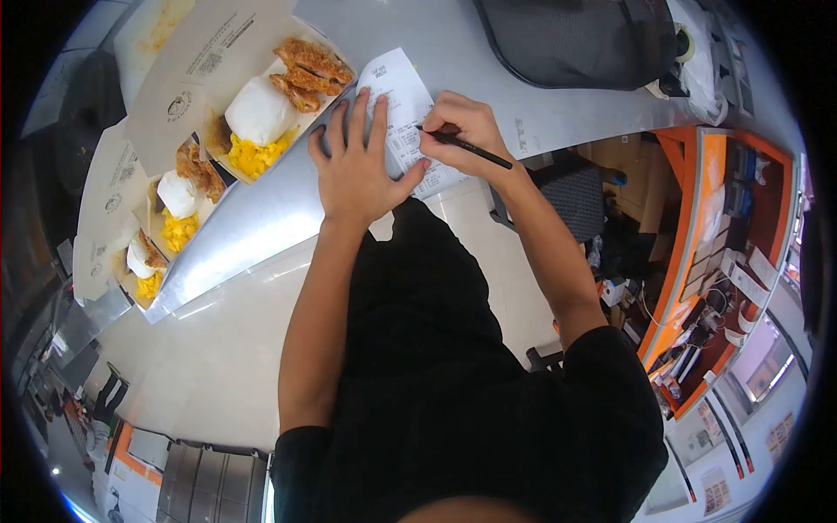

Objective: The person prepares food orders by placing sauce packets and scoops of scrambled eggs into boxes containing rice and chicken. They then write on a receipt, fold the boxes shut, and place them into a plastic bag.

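A long printed receipt [397, 83] lies on the metal counter [253, 231], its lower end at the counter's edge. My left hand [359, 161] rests flat on the receipt's left side, fingers spread and holding nothing. In my right hand [462, 126] is a slim black pen [484, 152], pinched between thumb and fingers. The pen's tip points left, at the printed lines of the receipt. Left of my left hand stands an open takeout box [301, 139] with white rice [260, 112], yellow scrambled egg [253, 157] and sliced breaded cutlet [309, 70].
Two more open food boxes [118, 187] line the counter to the left. A black mesh-like item [580, 44] sits at the back right. On the right, below the counter, are a dark chair [567, 196] and orange-edged shelving [689, 261]. Another person [100, 427] appears far off at lower left.
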`<state>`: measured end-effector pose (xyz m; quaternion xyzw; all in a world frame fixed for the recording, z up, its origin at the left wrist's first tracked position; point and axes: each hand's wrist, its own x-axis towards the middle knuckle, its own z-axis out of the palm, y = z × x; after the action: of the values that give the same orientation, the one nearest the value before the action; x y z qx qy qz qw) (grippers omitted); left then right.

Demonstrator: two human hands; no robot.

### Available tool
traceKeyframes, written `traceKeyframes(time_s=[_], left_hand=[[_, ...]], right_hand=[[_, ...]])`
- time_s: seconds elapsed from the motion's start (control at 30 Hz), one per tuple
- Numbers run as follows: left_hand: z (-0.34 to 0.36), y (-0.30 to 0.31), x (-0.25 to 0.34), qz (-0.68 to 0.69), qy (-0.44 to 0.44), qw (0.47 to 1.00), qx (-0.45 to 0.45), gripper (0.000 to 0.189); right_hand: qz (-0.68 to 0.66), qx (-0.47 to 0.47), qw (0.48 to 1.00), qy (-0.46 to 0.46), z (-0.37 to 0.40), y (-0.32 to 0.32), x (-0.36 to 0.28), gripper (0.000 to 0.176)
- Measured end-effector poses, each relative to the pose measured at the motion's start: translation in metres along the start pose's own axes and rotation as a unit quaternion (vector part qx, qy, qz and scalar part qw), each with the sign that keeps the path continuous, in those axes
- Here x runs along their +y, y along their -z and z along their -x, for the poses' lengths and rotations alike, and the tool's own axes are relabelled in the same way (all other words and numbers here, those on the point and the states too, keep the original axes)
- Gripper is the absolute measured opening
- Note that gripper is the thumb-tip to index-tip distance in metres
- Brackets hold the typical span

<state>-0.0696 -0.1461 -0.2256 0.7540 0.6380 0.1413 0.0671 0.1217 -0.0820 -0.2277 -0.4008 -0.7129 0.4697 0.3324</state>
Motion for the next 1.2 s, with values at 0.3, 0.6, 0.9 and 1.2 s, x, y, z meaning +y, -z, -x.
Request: traceKeyframes(time_s=[0.3, 0.6, 0.9, 1.2], left_hand=[[0.0, -0.001, 0.0, -0.003, -0.001, 1.0, -0.003, 0.093], [0.0, 0.001, 0.001, -0.004, 0.003, 1.0, -0.004, 0.094], [0.0, -0.001, -0.001, 0.003, -0.001, 1.0, 0.005, 0.093], [0.001, -0.002, -0.001, -0.001, 0.003, 1.0, -0.006, 0.094]], right_hand=[[0.014, 0.058, 0.998, -0.018, 0.003, -0.007, -0.002, 0.013], [-0.107, 0.082, 0.99, 0.03, 0.007, 0.001, 0.002, 0.014], [0.007, -0.001, 1.0, 0.011, 0.01, 0.01, 0.007, 0.012], [0.03, 0.0, 0.999, 0.022, 0.009, 0.008, 0.008, 0.012]])
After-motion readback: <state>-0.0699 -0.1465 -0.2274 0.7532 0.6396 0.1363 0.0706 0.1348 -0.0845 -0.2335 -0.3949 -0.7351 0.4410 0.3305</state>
